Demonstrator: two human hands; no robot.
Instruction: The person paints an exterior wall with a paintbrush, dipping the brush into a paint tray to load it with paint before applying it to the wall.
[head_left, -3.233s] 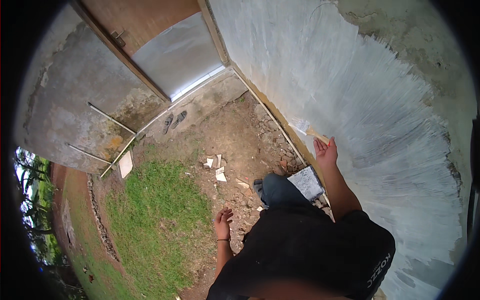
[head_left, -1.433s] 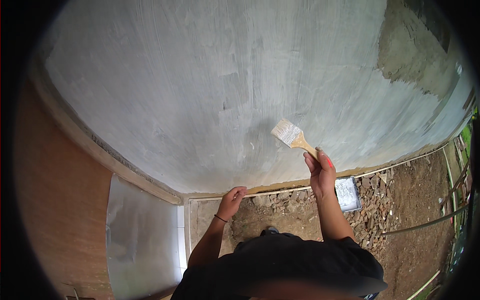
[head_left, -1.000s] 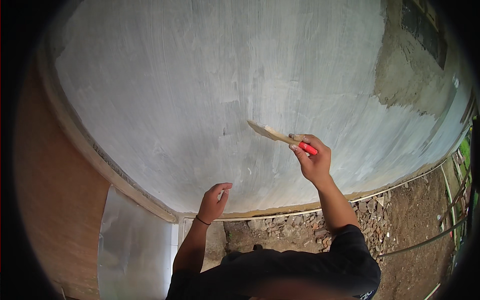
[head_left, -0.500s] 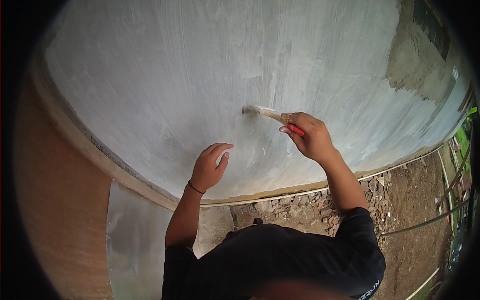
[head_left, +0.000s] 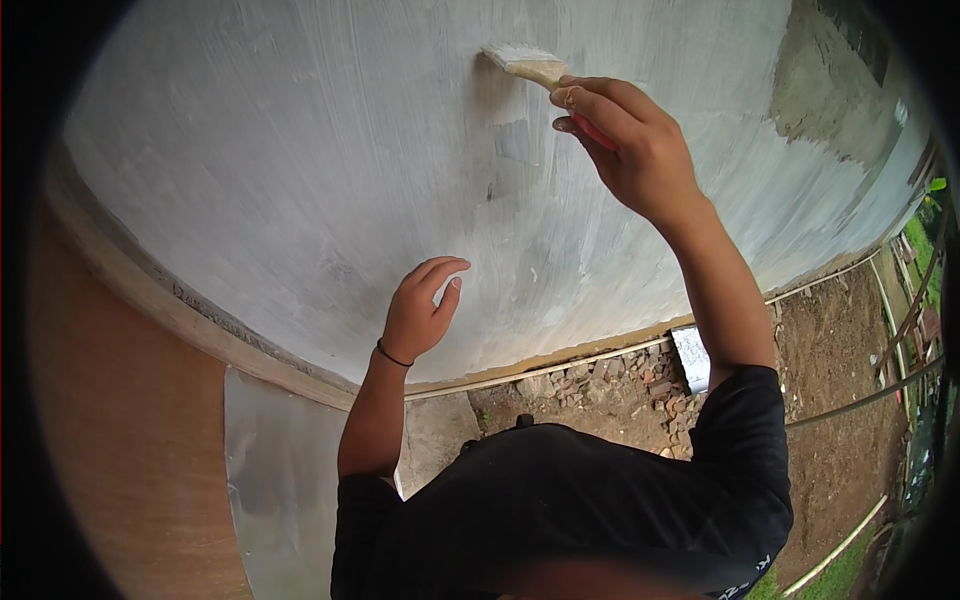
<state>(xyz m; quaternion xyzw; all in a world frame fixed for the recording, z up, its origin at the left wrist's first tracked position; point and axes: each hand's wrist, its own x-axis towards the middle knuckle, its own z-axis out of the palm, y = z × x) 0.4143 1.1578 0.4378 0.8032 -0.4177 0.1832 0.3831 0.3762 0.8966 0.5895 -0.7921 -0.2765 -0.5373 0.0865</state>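
A broad grey plaster wall [head_left: 350,180], streaked with thin whitish paint, filled most of the view. A brown wooden door [head_left: 130,380] faced low down with a silvery metal sheet [head_left: 285,480] stood at lower left, and brown bare soil [head_left: 835,350] lay to the right. The person's black short-sleeved shirt [head_left: 560,510] took up the bottom. A paint-smeared rectangular tray [head_left: 690,355] sat on the rubble near the wall's foot, partly hidden by the right arm.

The right hand [head_left: 640,150] was closed around the red-ended handle of a flat wooden paintbrush [head_left: 530,65], its bristles at the wall, though firm contact was hard to confirm. The left hand [head_left: 415,308], a thin black band [head_left: 393,354] at its wrist, held nothing, fingers loosely curled and thumb apart.

Half a second earlier the paintbrush was below a small darker patch [head_left: 515,140]; now it was above, suggesting an upward stroke carrying the coating higher. The left hand had barely shifted.

Pale lettering [head_left: 766,562] on the shirt was bent and cut short; no other writing showed.
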